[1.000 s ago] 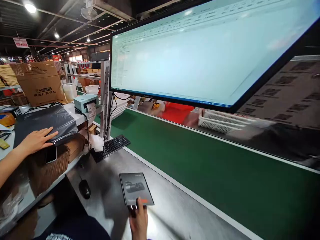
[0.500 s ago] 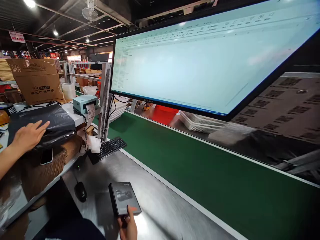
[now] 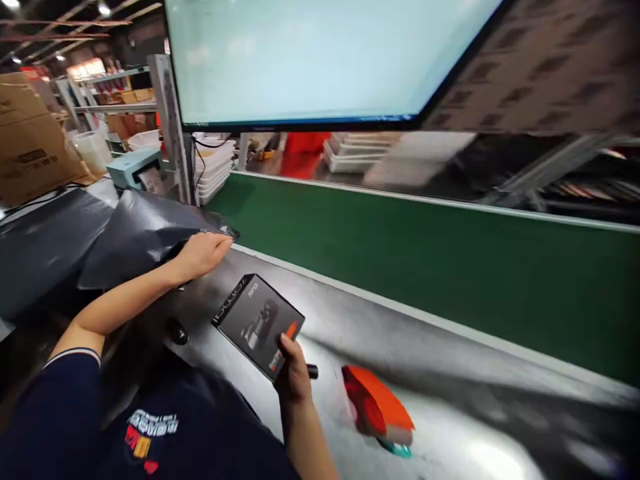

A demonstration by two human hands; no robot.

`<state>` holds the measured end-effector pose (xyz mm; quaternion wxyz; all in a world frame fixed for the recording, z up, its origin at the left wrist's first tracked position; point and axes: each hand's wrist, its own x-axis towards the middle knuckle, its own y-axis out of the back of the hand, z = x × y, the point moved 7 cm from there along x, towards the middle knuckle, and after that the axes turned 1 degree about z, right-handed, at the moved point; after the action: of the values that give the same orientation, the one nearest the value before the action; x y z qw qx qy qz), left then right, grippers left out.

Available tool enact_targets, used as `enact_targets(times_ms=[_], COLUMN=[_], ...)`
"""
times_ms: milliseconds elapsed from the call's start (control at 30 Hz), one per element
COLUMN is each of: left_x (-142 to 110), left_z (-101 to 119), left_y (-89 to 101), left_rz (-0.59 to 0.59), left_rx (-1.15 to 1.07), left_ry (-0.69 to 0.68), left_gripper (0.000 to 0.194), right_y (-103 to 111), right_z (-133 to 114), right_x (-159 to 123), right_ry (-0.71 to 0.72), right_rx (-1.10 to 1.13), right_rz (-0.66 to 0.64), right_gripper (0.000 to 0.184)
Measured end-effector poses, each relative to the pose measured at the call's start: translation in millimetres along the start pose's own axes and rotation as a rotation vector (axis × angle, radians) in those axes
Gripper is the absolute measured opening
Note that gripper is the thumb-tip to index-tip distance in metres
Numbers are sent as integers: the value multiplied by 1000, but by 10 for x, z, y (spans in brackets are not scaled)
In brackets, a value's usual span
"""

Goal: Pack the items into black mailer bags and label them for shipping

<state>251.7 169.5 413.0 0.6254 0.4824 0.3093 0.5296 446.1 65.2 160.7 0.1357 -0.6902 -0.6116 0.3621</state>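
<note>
My left hand is closed on the edge of a dark grey plastic mailing bag. The bag stretches leftward from the fingers, over another grey bag on the side shelf. Tilted above the metal table, a black product box with a printed device on its face rests in my right hand. That thumb presses on the front of the box; the other fingers are mostly hidden behind it.
An orange object with a teal edge, blurred, lies on the metal table. The mouse sits left of the box. A green conveyor belt runs behind the table, under a large monitor. A label printer stands at left.
My left hand has taken hold of a grey bag and drawn it rightward, over where the keyboard showed. The box in my right hand has been raised and turned. The view has swung down and right.
</note>
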Motion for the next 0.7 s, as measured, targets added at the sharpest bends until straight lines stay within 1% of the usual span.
enact_targets(times_ms=[67,133,200,267,333,400,467,533,600,700], left_x=[96,41,-71,-171,-271,-393,-501,-537,-493,-367], left_z=[325,637,840,917,934,921,843,695,535,393], left_y=[-497,-907,-1206,-1433,-1634,-1822,-1965,-2054,-2107,-2146], left_rz=[-125,-227,-280,-294,-318,-367,-382,-347,-300,-254], left_rx=[-142,-259,-300,-250,-173,-120,-61,28,110,148], left_ry=[-84,-185,-248,-262,-308,-427,-557,-629,-640,-590], left_gripper=[50,46,44,44,43,43,43,44,45,45], right_y=[22,154,326,450,511,541,560,530,450,340], right_z=[-70,-99,-66,11,69,89,107,170,279,447], right_x=[-116,-242,-376,-469,-481,-407,-286,-167,-81,-9], right_ry=[48,122,168,157,153,182,229,258,254,201], right_rx=[23,55,68,51,44,85,191,295,327,203], right_rz=[76,192,291,320,312,341,436,529,577,561], right_gripper=[54,55,58,62,64,63,59,56,57,59])
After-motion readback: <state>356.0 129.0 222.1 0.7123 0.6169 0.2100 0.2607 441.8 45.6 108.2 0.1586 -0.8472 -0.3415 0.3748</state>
